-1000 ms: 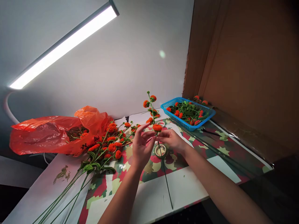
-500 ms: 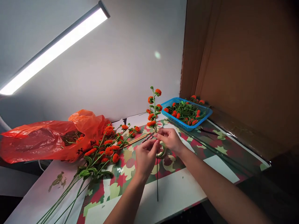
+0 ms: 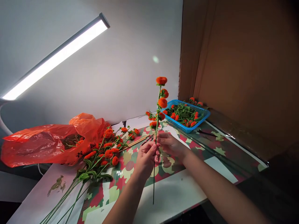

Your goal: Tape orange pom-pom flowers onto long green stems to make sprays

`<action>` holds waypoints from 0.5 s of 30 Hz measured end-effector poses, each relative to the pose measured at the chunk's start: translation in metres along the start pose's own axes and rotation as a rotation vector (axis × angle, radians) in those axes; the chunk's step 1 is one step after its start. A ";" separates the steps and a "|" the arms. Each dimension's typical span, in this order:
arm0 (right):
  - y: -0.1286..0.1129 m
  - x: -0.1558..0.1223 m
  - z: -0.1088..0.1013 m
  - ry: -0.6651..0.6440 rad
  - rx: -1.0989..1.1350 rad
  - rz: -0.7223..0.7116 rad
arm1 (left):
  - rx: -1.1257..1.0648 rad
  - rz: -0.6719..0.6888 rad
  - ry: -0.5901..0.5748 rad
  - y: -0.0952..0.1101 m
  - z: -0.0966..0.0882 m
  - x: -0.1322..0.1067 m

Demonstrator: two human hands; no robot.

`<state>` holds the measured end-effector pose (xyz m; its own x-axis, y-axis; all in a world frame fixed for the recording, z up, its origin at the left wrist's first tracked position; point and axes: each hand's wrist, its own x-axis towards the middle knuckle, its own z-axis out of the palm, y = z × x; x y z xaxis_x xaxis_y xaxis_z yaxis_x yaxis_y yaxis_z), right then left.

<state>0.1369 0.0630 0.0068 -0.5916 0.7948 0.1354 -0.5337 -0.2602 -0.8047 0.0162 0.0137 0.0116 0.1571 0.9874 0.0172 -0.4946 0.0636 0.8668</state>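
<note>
An artificial flower stem [image 3: 158, 107] with fuzzy orange blooms and green calyxes stands upright in the middle, its thin bare lower end hanging below my hands. My left hand [image 3: 147, 155] pinches the stem just under the lowest bloom. Close by on the right, my right hand [image 3: 169, 143] has its fingers closed on the same stem, slightly higher. Its fingertips are partly hidden, so any small piece between them cannot be made out. Left of my hands lies a bunch of finished orange flower stems [image 3: 108, 154] with green leaves.
A red plastic bag [image 3: 46, 143] with more flowers inside lies at the left. At the back right sits a blue basket [image 3: 187, 128] of orange flowers and greenery. Wooden sticks [image 3: 135, 142] lie on the patterned table cover [image 3: 130, 166]. A lit lamp [image 3: 58, 56] hangs upper left.
The flower stem has turned in my fingers and risen a little, showing a large bloom at its top. My right hand has shifted slightly lower beside my left.
</note>
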 end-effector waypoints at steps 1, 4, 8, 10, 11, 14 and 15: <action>0.000 0.000 0.001 -0.009 0.014 0.011 | -0.047 -0.049 -0.024 0.000 -0.001 0.000; -0.001 0.001 0.003 -0.001 0.002 0.012 | -0.172 -0.173 -0.078 -0.002 -0.005 0.001; -0.002 0.002 -0.001 0.136 -0.071 -0.055 | -0.056 -0.196 -0.036 -0.004 -0.008 0.004; -0.003 0.002 -0.004 0.174 -0.130 -0.075 | 0.101 -0.102 0.043 -0.003 -0.010 0.006; -0.004 0.002 -0.005 0.168 -0.169 -0.079 | 0.154 -0.037 0.096 -0.002 -0.011 0.008; -0.007 0.000 -0.005 0.104 -0.293 -0.086 | 0.130 0.080 0.204 0.004 -0.015 0.015; -0.008 0.000 -0.004 0.083 -0.326 -0.085 | 0.092 0.082 0.202 0.007 -0.017 0.017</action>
<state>0.1439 0.0674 0.0108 -0.4949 0.8516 0.1729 -0.3499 -0.0132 -0.9367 0.0011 0.0336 0.0095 -0.0590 0.9983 -0.0023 -0.4175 -0.0226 0.9084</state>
